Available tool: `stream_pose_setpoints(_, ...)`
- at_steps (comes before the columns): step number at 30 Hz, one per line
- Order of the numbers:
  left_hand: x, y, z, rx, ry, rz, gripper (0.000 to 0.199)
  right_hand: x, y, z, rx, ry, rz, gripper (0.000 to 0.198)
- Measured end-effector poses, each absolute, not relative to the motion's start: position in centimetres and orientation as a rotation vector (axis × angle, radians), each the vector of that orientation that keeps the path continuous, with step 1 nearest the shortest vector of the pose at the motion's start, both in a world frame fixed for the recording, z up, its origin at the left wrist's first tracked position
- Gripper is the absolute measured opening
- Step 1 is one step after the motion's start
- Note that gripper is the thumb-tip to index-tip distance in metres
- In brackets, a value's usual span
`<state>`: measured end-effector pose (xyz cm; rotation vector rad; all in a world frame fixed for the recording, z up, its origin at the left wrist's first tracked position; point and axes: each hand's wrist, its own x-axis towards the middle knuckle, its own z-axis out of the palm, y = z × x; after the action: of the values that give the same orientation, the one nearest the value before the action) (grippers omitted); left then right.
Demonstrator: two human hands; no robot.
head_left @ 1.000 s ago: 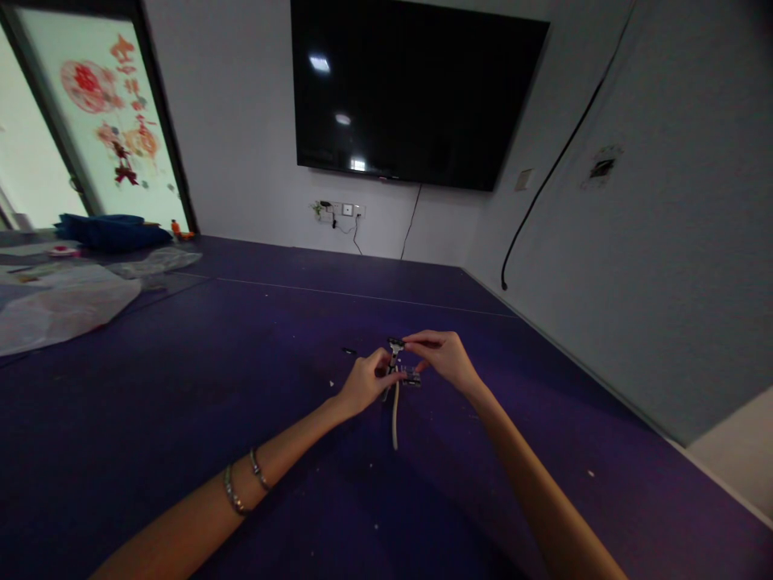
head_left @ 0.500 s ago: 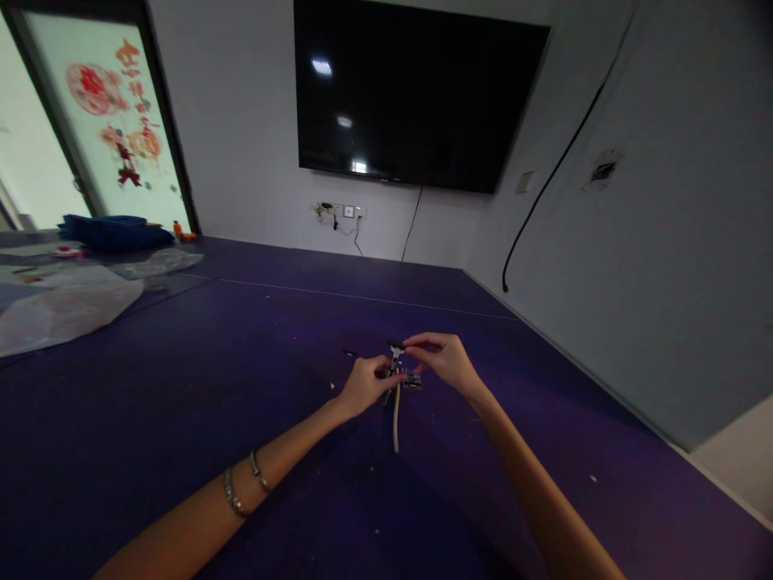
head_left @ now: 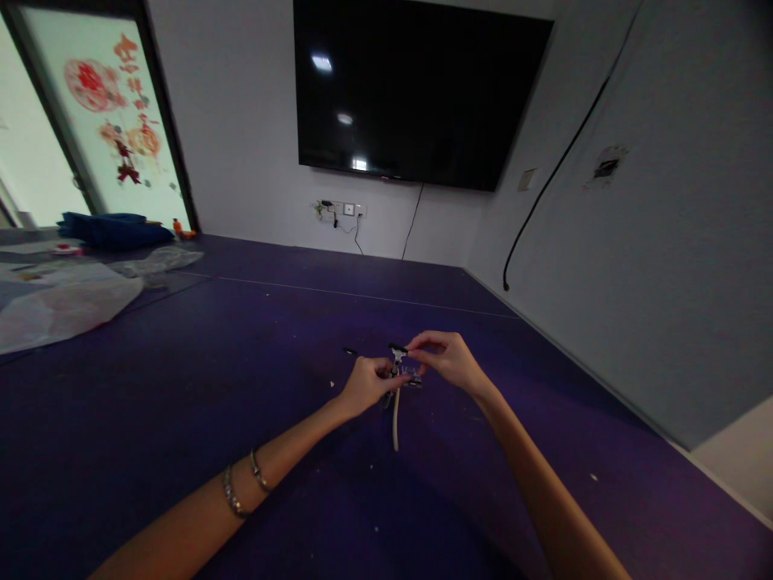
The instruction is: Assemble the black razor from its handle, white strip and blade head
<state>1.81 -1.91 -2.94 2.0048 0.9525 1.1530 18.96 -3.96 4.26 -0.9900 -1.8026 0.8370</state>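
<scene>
My left hand (head_left: 369,383) is closed around the middle of a small dark and silver device (head_left: 398,354) with a T-shaped black top; its exact kind is too small to make out. At the right end of that top, the thumb and fingers of my right hand (head_left: 444,356) pinch together. Below my left fingers a pale cable (head_left: 396,423) hangs or lies toward me. A small clear piece with dark parts (head_left: 413,379) sits just under my right fingers. To the left of my hands, a small black piece (head_left: 350,351) rests on the purple surface.
The purple surface (head_left: 241,419) spreads all around, dotted with white scraps. Clear plastic sheeting (head_left: 72,306) and a dark blue cloth bundle (head_left: 117,232) lie at the far left. A black cable (head_left: 543,189) hangs along the right wall, and a television (head_left: 416,89) is mounted ahead.
My right hand has shifted very slightly at the top of the device, whose black bar now shows a little more tilted. My left hand keeps its hold.
</scene>
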Motion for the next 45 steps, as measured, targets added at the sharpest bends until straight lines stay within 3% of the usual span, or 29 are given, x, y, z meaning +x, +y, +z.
stream_pose_setpoints(11,2.0,-2.1,-3.0,2.053,0.991,1.198,0.037,19.1,-4.1,4.6,-0.986,-1.861,0.834,0.019)
stream_pose_setpoints(19,1.7,-1.5,-2.7,1.825,0.919,1.323,0.032,18.8,-3.7,4.3,-0.947,-1.712,0.847,0.030)
stream_pose_setpoints(27,0.8,0.4,-1.2,1.561,0.868,1.384,0.025,19.5,-2.6,2.9,-1.188,-1.652,0.782,0.032)
stream_pose_setpoints(37,0.3,0.0,0.8,1.640,0.804,1.178,0.028,17.3,-3.6,1.8,-1.178,-2.158,0.600,0.028)
stream_pose_setpoints(45,0.8,-0.6,0.8,1.493,0.739,1.060,0.030,15.0,-4.0,0.7,-1.230,-2.156,0.390,0.030)
